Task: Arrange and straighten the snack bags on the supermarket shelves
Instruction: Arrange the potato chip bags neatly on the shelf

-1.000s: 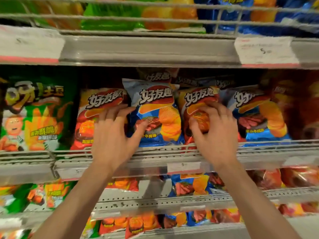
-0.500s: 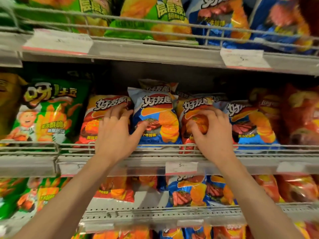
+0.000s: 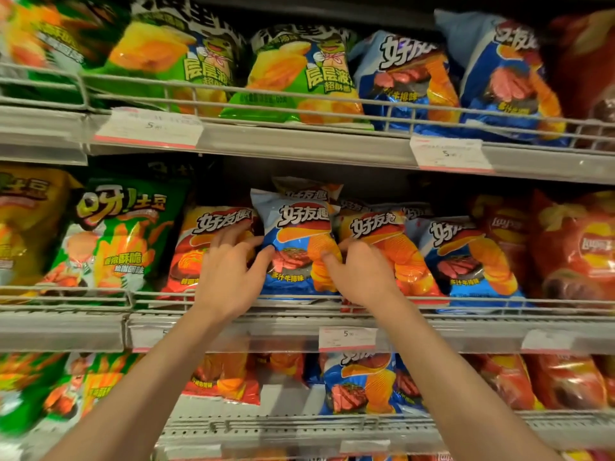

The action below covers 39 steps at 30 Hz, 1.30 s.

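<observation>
Right hand point(image 3: 362, 277) shifted onto blue bag point(image 3: 296, 241), left hand point(image 3: 229, 277) opposite

Blue steak-flavour chip bag point(image 3: 294, 241) stands upright on the middle shelf point(image 3: 432, 322), wedged between two red-orange bags point(image 3: 199, 247) point(image 3: 399, 251), slightly forward.

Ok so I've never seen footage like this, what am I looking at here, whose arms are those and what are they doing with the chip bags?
There is no machine here. A person wears a camera on the head that looks forward and down, so the two bare arms reaching up from the bottom are their own. They face supermarket shelves packed with snack bags behind a wire rail. On the middle shelf, the left hand and the right hand grip the two sides of a blue chip bag, thumbs pressed on its front. An orange-red bag stands beside it on the left and another orange bag on the right. White price tags hang along the shelf edges.
</observation>
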{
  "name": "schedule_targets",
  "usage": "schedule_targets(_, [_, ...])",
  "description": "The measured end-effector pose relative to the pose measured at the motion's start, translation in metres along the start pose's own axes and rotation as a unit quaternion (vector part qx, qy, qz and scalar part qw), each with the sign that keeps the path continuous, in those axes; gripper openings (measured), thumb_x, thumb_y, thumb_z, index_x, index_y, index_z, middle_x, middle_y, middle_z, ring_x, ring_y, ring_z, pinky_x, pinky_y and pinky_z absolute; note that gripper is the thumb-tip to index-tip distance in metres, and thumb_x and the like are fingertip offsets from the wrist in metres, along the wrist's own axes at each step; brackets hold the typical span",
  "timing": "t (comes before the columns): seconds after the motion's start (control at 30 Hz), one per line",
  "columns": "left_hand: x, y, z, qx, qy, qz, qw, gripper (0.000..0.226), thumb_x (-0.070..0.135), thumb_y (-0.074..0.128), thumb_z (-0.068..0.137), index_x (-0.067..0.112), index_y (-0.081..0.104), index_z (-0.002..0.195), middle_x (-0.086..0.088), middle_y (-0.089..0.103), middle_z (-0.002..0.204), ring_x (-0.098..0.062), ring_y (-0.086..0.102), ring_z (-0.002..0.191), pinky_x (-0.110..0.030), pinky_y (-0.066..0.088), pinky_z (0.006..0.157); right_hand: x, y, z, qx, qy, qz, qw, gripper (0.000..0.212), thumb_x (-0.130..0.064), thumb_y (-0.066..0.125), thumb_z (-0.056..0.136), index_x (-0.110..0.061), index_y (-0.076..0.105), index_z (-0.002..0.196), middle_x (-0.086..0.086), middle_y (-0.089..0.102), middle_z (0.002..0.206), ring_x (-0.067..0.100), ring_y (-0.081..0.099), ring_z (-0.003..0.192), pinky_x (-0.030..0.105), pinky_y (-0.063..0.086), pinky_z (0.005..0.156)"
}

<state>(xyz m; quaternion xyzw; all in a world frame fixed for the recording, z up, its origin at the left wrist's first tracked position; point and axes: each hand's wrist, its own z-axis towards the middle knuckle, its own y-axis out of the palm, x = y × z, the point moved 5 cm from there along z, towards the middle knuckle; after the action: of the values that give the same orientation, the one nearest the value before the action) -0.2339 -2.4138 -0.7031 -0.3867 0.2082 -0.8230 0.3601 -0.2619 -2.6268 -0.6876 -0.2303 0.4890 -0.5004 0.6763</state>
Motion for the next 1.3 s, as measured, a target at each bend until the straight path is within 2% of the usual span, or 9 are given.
schedule_targets(0.3, [-0.007, -0.003, -0.002, -0.025, -0.067, -0.206, 0.976, 0.057, 0.073, 0.039, 0.091, 0.044, 0.052, 0.138, 0.016, 0.064, 0.128, -0.016, 0.056, 0.128, -0.049, 0.048, 0.106, -0.009, -0.013, 0.002, 0.054, 0.03, 0.3, 0.952, 0.03, -0.042, 0.065, 0.096, -0.018, 0.062, 0.113, -0.002, 0.074, 0.101, 0.015, 0.071, 0.093, 0.036, 0.06, 0.084])
schedule_targets(0.5, [0.008, -0.016, -0.01, -0.037, -0.08, -0.337, 0.937, 0.05, 0.057, 0.064, 0.087, 0.038, 0.054, 0.133, 0.023, 0.066, 0.117, 0.014, 0.062, 0.106, -0.009, 0.05, 0.086, -0.013, -0.015, -0.01, 0.046, 0.01, 0.381, 0.924, 0.023, -0.04, 0.068, 0.095, -0.022, 0.062, 0.108, -0.003, 0.072, 0.103, 0.013, 0.071, 0.098, 0.027, 0.06, 0.082])
schedule_targets(0.6, [0.006, -0.021, -0.011, -0.028, -0.083, -0.339, 0.937, 0.053, 0.048, 0.073, 0.085, 0.031, 0.059, 0.134, 0.016, 0.069, 0.122, 0.003, 0.065, 0.111, -0.025, 0.053, 0.097, -0.02, -0.015, -0.018, 0.006, -0.007, 0.399, 0.917, 0.022, -0.038, 0.066, 0.096, -0.023, 0.063, 0.112, -0.003, 0.073, 0.107, 0.011, 0.071, 0.1, 0.027, 0.06, 0.086])
schedule_targets(0.73, [0.003, -0.027, -0.011, 0.006, -0.088, -0.346, 0.934, 0.05, 0.028, 0.075, 0.091, 0.02, 0.06, 0.138, 0.008, 0.071, 0.122, -0.007, 0.066, 0.115, -0.039, 0.052, 0.105, -0.005, -0.033, -0.025, 0.037, -0.049, 0.264, 0.963, 0.036, -0.043, 0.061, 0.098, -0.022, 0.062, 0.127, -0.012, 0.067, 0.119, 0.004, 0.062, 0.111, 0.029, 0.052, 0.099])
schedule_targets(0.83, [0.003, -0.028, -0.011, 0.019, -0.091, -0.34, 0.936, 0.049, 0.029, 0.075, 0.092, 0.021, 0.06, 0.138, 0.008, 0.071, 0.121, -0.008, 0.066, 0.114, -0.043, 0.052, 0.105, 0.033, -0.058, -0.024, 0.161, -0.036, 0.032, 0.986, 0.05, -0.048, 0.058, 0.097, -0.014, 0.06, 0.133, 0.004, 0.064, 0.13, 0.02, 0.056, 0.124, 0.041, 0.048, 0.105])
schedule_targets(0.9, [0.003, -0.028, -0.011, 0.028, -0.095, -0.35, 0.932, 0.043, 0.027, 0.075, 0.092, 0.023, 0.063, 0.133, 0.008, 0.072, 0.119, -0.01, 0.067, 0.114, -0.045, 0.052, 0.105, 0.062, -0.058, -0.023, 0.149, 0.025, -0.024, 0.988, 0.065, -0.056, 0.056, 0.095, -0.009, 0.052, 0.139, 0.013, 0.062, 0.133, 0.032, 0.057, 0.124, 0.047, 0.05, 0.102])
schedule_targets(1.03, [0.007, -0.034, -0.013, 0.046, -0.096, -0.364, 0.925, 0.034, 0.023, 0.073, 0.094, 0.031, 0.061, 0.125, 0.015, 0.069, 0.115, -0.002, 0.065, 0.111, -0.039, 0.052, 0.105, 0.089, -0.038, -0.023, 0.077, 0.097, -0.034, 0.992, 0.079, -0.072, 0.041, 0.093, -0.01, 0.041, 0.142, 0.012, 0.067, 0.122, 0.035, 0.065, 0.11, 0.046, 0.055, 0.089])
schedule_targets(1.13, [0.005, -0.043, -0.015, 0.067, -0.085, -0.355, 0.929, 0.042, 0.022, 0.071, 0.095, 0.021, 0.06, 0.136, 0.012, 0.068, 0.121, 0.004, 0.062, 0.112, -0.032, 0.052, 0.103, 0.09, -0.035, -0.022, 0.052, 0.112, -0.012, 0.992, 0.065, -0.068, 0.042, 0.096, -0.014, 0.046, 0.132, 0.002, 0.064, 0.104, 0.027, 0.065, 0.097, 0.036, 0.047, 0.074])
schedule_targets(1.3, [-0.02, -0.067, -0.016, 0.082, -0.097, -0.347, 0.929, 0.046, 0.024, 0.07, 0.096, 0.022, 0.058, 0.141, 0.006, 0.068, 0.129, -0.008, 0.064, 0.119, -0.039, 0.051, 0.106, 0.091, -0.04, -0.023, 0.06, 0.115, 0.046, 0.99, 0.059, -0.064, 0.051, 0.095, -0.017, 0.047, 0.131, -0.002, 0.065, 0.101, 0.028, 0.065, 0.103, 0.038, 0.048, 0.079])
